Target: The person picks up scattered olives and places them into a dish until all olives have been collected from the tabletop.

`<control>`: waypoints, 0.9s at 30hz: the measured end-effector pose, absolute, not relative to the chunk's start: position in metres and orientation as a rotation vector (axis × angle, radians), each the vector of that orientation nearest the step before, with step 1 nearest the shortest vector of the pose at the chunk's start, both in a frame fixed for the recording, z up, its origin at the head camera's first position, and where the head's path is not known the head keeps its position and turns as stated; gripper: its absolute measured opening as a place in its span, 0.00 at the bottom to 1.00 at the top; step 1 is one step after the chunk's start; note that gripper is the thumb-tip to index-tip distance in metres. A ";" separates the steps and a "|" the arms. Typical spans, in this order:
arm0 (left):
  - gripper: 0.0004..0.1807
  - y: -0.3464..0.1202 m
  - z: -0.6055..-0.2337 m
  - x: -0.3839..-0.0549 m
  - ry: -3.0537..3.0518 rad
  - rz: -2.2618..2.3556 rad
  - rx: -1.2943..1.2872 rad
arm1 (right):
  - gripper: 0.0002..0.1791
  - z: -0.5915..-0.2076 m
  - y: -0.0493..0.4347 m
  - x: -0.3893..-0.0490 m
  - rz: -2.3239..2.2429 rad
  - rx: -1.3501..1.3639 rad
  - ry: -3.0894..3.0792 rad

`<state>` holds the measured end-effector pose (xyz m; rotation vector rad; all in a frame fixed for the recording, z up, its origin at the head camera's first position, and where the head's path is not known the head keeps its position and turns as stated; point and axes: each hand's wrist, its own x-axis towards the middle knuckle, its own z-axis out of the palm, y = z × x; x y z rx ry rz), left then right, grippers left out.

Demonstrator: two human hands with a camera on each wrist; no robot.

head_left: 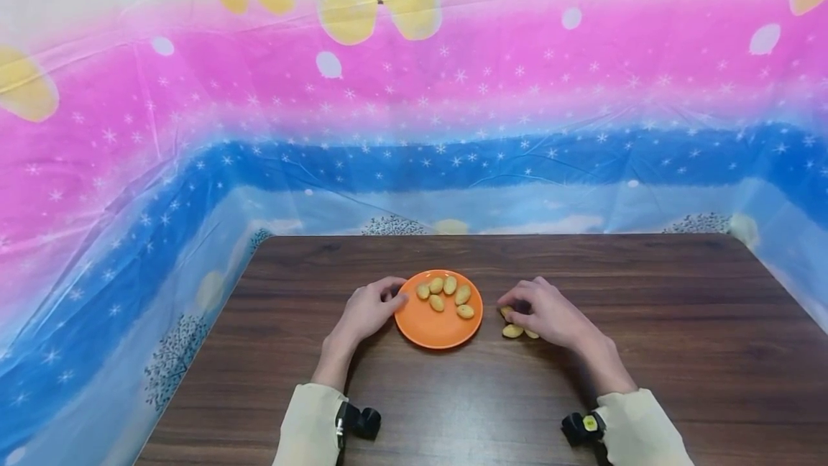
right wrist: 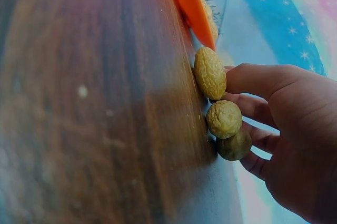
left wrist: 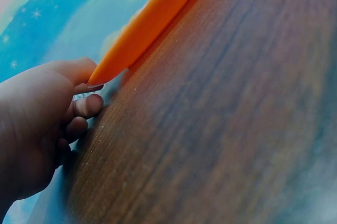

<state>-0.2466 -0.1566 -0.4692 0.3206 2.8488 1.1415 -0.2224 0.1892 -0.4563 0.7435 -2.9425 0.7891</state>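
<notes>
My left hand [head_left: 369, 310] is at the left edge of an orange plate [head_left: 430, 333]. Its thumb and forefinger pinch the plate's rim, as the left wrist view shows. Several small, wrinkled yellow oval fruits [head_left: 465, 312] lie on the plate, mostly toward its far and right sides. To the right of the plate, my right hand [head_left: 546, 311] reaches down with thumb and forefinger around a yellow oval fruit [head_left: 505, 311]. More such fruits [right wrist: 224, 119] lie on the table under that hand. The right wrist view shows one fruit [right wrist: 210, 74] in front of the thumb tip.
Everything stands on a dark wood-grain table [head_left: 272, 401]. A hanging cloth [head_left: 491, 92] in pink and blue, with snowflakes and butterflies, surrounds its back and sides. Black wrist cameras [head_left: 584, 428] sit at both cuffs.
</notes>
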 end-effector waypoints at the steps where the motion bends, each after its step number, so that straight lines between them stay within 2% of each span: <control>1: 0.19 -0.157 -0.469 -0.246 2.850 1.142 0.315 | 0.11 -0.456 0.189 -0.222 0.787 0.743 -2.941; 27: 0.20 -0.157 -0.466 -0.245 2.836 1.144 0.302 | 0.11 -0.447 0.177 -0.222 0.749 0.712 -2.904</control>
